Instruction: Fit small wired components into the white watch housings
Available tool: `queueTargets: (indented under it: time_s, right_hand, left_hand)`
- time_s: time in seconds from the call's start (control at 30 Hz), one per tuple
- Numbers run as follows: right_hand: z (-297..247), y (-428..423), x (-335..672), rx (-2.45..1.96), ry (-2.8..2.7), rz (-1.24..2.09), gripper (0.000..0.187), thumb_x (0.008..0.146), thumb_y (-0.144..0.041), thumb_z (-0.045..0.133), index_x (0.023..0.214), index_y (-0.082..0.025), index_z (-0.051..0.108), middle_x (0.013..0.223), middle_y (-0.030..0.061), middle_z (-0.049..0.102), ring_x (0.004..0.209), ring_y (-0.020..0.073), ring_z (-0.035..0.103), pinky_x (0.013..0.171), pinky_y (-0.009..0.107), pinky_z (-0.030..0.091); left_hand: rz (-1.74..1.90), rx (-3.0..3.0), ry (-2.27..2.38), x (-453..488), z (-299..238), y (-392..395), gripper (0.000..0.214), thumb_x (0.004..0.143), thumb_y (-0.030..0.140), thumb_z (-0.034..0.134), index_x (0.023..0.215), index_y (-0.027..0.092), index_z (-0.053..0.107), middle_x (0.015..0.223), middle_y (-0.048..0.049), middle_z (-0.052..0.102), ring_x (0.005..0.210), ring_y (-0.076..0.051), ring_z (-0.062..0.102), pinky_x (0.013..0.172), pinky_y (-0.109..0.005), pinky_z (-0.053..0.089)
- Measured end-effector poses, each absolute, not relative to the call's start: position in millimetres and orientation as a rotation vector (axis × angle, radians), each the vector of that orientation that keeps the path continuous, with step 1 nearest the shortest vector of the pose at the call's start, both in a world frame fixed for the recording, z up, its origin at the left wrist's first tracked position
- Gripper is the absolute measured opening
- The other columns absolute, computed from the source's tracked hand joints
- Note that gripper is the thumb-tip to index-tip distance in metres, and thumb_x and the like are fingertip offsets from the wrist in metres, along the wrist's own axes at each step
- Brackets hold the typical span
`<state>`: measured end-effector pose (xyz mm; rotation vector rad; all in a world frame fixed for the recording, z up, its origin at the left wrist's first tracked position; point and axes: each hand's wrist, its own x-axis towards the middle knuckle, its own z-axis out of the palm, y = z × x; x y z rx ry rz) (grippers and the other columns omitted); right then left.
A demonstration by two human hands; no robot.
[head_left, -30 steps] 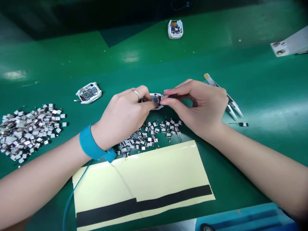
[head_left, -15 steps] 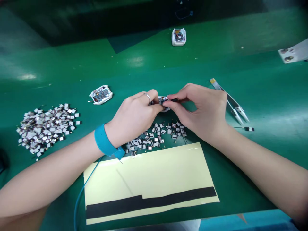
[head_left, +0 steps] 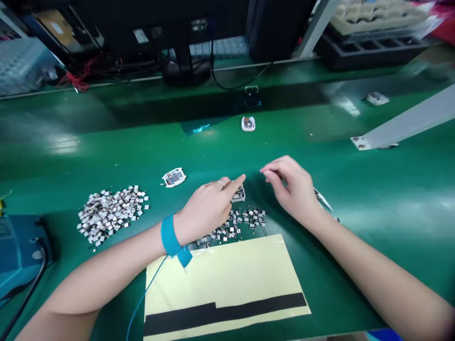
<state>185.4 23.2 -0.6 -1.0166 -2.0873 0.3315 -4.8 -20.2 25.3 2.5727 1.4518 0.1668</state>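
Note:
My left hand (head_left: 208, 208), with a ring and a teal wrist strap (head_left: 171, 237), grips a small white watch-like case (head_left: 241, 194) with electronics inside. Its index finger stretches over the case's top edge, and the hand hides much of the case. To the right, apart from the case, my right hand (head_left: 293, 189) has thumb and fingertips pinched together; anything between them is too small to make out. Just below the case lie several small silvery components (head_left: 254, 218) with leads. Metal tweezers (head_left: 323, 199) show partly behind my right hand.
A large heap of similar components (head_left: 110, 213) lies left. Other open cases sit at centre left (head_left: 174, 177), farther back (head_left: 248, 124) and far right (head_left: 377, 98). A yellow sheet with a black strip (head_left: 227, 270) lies in front. A grey metal arm (head_left: 405, 121) juts in from the right.
My right hand has drawn away from the case to the right. My left index finger now stretches across the case. The view has shifted, showing more of the bench's back.

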Motion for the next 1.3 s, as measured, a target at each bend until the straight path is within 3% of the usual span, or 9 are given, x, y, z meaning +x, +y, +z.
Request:
queueTargets:
  time_s: [0.07,0.2,0.3,0.43,0.67,0.93,1.2,1.3]
  right_hand:
    - [0.8,21.9,183.4,-1.012,-2.270,0.291,0.009,0.080,-0.017,0.049,0.075,-0.016,0.056,0.071,0.0020,0.055,0.065,0.0099,0.052,0.057,0.022,0.045]
    - [-5.7,14.6,168.5,-0.944,-2.437,0.169,0.011,0.079,-0.025,0.053,0.082,-0.015,0.059,0.071,0.0017,0.055,0.065,0.0101,0.051,0.058,0.021,0.045]
    - [-12.4,11.9,157.9,-0.904,-2.526,-0.025,0.015,0.080,-0.025,0.051,0.082,-0.013,0.061,0.072,0.0041,0.054,0.066,0.0137,0.049,0.058,0.025,0.042]
    - [-10.8,12.7,151.6,-0.823,-2.604,-0.277,0.015,0.080,-0.013,0.046,0.072,-0.012,0.059,0.067,0.0053,0.053,0.063,0.0163,0.045,0.055,0.027,0.037]
    - [22.1,17.2,150.6,-0.689,-2.646,-0.473,0.020,0.075,-0.001,0.039,0.069,-0.009,0.055,0.062,0.0057,0.049,0.057,0.0157,0.043,0.051,0.026,0.033]
    - [43.3,18.7,150.3,-0.680,-2.524,-0.455,0.021,0.080,-0.016,0.043,0.062,-0.015,0.055,0.059,0.0021,0.049,0.054,0.0122,0.040,0.046,0.025,0.028]
    - [37.2,10.0,147.4,-0.829,-2.306,-0.169,0.014,0.081,-0.011,0.046,0.083,-0.016,0.059,0.080,0.0011,0.059,0.071,0.0097,0.050,0.064,0.019,0.042]
    - [40.2,7.8,147.5,-0.858,-2.280,-0.141,0.012,0.080,-0.011,0.048,0.081,-0.015,0.059,0.079,0.0012,0.060,0.071,0.0114,0.051,0.064,0.021,0.043]
  left_hand:
    - [0.271,2.514,1.364,-9.9,29.7,-15.7,0.057,0.078,0.005,0.036,0.132,0.017,0.021,0.105,-0.0077,0.052,0.088,-0.017,0.053,0.076,-0.032,0.047]
    - [0.343,2.391,1.119,-21.4,25.7,-0.6,0.070,0.074,0.007,0.049,0.133,0.019,0.014,0.131,-0.0087,0.037,0.121,-0.022,0.031,0.098,-0.038,0.035]
    - [0.333,2.222,1.141,-24.5,14.3,6.5,0.077,0.069,0.011,0.060,0.133,0.020,0.017,0.123,-0.0099,0.047,0.115,-0.026,0.040,0.093,-0.043,0.038]
    - [0.463,2.151,1.195,-21.5,4.2,7.4,0.074,0.066,0.010,0.062,0.129,0.015,0.024,0.110,-0.0102,0.056,0.103,-0.026,0.051,0.088,-0.045,0.042]
    - [0.699,1.952,1.110,-21.1,14.3,2.9,0.069,0.063,0.007,0.060,0.123,0.016,0.029,0.106,-0.0078,0.058,0.087,-0.014,0.060,0.081,-0.027,0.050]
    - [0.761,1.867,1.014,-26.0,34.8,-2.5,0.068,0.063,0.008,0.060,0.123,0.018,0.030,0.107,-0.0071,0.058,0.093,-0.016,0.059,0.085,-0.028,0.048]
    - [0.897,1.817,1.002,-21.0,39.4,-10.9,0.065,0.063,0.009,0.060,0.120,0.020,0.031,0.106,-0.0058,0.059,0.088,-0.014,0.060,0.081,-0.026,0.049]
    - [0.988,1.811,1.023,-16.1,38.7,-16.1,0.060,0.064,0.011,0.060,0.117,0.021,0.033,0.103,-0.0046,0.059,0.084,-0.012,0.060,0.078,-0.024,0.049]
